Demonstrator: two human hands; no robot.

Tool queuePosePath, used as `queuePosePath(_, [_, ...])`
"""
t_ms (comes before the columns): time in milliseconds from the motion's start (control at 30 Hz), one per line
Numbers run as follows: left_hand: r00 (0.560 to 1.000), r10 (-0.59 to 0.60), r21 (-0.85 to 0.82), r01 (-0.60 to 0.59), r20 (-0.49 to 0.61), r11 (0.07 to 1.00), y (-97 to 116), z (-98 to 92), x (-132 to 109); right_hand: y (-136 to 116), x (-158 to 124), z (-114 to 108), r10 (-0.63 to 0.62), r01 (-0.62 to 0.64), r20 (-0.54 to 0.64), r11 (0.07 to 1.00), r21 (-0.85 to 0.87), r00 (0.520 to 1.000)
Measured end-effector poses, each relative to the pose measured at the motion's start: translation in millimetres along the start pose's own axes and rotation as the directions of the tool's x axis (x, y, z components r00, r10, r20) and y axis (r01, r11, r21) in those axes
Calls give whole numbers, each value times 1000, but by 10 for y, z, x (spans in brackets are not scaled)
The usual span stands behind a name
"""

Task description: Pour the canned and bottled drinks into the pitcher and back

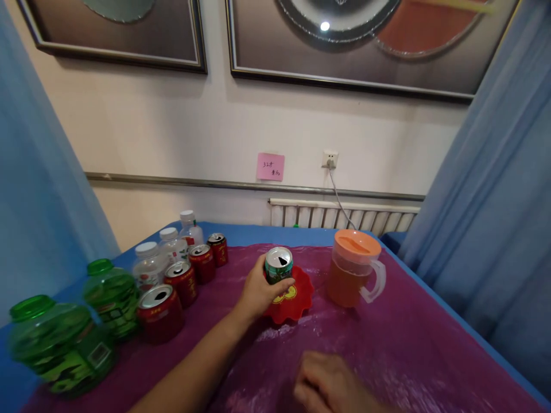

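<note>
My left hand [260, 289] is wrapped round a green drink can [279, 264], its opened silver top facing up. The can is upright over a red scalloped plate [303, 298] with a yellow pattern; whether its base touches the plate is hidden. Low in the view, my right hand [325, 378] is curled above the purple table cover, its fingers bent in. Whether anything is inside that hand is hidden. To the right of the plate stands a clear pitcher [346, 281] with an orange lid and amber liquid in it.
Red cans [161, 318] stand in a row on the left. Behind them are clear bottles [148, 267] with white caps and green plastic jars [60, 344]. A radiator [310, 215] and a plugged-in cord [338, 192] are beyond the table, with blue curtains [486, 212] at the sides.
</note>
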State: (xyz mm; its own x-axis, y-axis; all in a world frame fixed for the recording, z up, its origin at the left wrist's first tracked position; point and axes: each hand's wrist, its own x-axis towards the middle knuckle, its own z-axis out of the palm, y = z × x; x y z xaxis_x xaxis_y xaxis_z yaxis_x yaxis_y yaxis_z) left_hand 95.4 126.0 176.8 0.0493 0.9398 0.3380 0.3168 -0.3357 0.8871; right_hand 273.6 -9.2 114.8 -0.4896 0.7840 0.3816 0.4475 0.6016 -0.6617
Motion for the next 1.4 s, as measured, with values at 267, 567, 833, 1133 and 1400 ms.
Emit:
queuePosePath(267, [961,263,219,-240,-80,946,-446,95,-121,422,773,-126,108,-81,-501,994,75,859])
queuePosePath(567, [911,372,301,-410,176,861,-503,212,-278,695,713,171,155,-114,-530,987,110,833])
queuePosePath(833, [869,346,291,-454,354,842,-426,113,-341,721,699,80,139,-50,-530,983,178,837])
queuePosePath(1133, [910,248,255,-339,332,905,-453,61,-286,735,702,86,146,-54,-493,979,195,858])
queuePosePath(1400, [988,132,234,-149,86,961,-447,45,-146,700,669,39,103,-53,-579,993,103,809])
